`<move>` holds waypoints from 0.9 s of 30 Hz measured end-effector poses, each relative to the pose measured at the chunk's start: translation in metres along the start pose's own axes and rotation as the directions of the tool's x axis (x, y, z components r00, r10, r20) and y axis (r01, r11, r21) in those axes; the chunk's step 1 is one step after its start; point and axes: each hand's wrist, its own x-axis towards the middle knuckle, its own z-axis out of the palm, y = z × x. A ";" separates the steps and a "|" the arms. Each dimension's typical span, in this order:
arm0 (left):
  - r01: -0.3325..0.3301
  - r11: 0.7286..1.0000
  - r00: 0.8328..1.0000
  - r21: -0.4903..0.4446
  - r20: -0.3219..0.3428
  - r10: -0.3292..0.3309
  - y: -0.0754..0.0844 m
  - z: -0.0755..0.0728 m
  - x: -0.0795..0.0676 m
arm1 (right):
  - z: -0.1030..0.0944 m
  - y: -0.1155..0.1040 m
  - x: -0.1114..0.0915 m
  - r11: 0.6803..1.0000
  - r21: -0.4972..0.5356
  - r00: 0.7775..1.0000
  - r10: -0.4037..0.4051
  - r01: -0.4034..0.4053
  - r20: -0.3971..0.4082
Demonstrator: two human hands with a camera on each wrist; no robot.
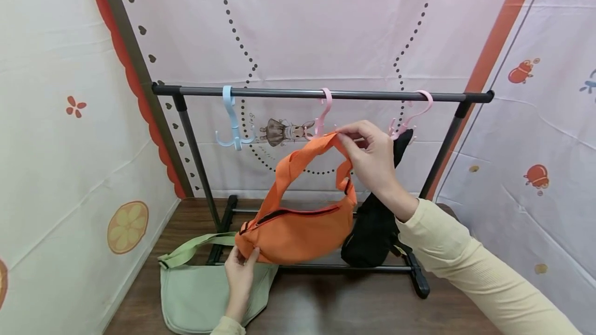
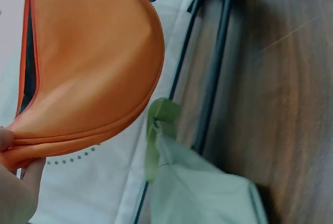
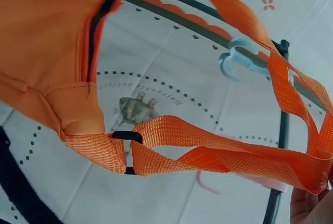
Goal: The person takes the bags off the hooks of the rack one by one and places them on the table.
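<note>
An orange waist bag (image 1: 298,231) hangs in the air in front of the rack, its zipper partly open. My right hand (image 1: 370,154) pinches the top of its orange strap (image 1: 291,169), right beside the lower prongs of the middle pink hook (image 1: 326,107). With thumb and fingers, my left hand (image 1: 239,278) grips the bag's left end. In the left wrist view that hand (image 2: 21,187) holds the bag's narrow corner (image 2: 31,148). The right wrist view shows the strap running through a black buckle (image 3: 127,136) toward the fingers.
A dark metal rack (image 1: 279,93) stands on the wooden table (image 1: 335,309). A blue hook (image 1: 233,118) and another pink hook (image 1: 421,105) hang from its bar. A black bag (image 1: 374,231) hangs at the right. Below my left hand lies a green bag (image 1: 193,293).
</note>
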 end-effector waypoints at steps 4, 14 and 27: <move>-0.105 0.993 0.994 -0.050 -0.030 0.104 0.009 -0.012 0.003 | -0.002 0.011 -0.004 0.999 -0.029 0.999 0.045 -0.045 -0.003; -0.103 0.994 0.993 0.023 -0.051 0.105 0.028 -0.038 -0.002 | -0.002 0.044 -0.024 0.990 -0.114 0.987 0.095 -0.081 0.128; -0.025 0.998 0.999 0.062 -0.033 0.027 0.030 -0.047 -0.021 | 0.012 0.079 -0.072 0.964 -0.212 0.913 0.229 -0.163 0.337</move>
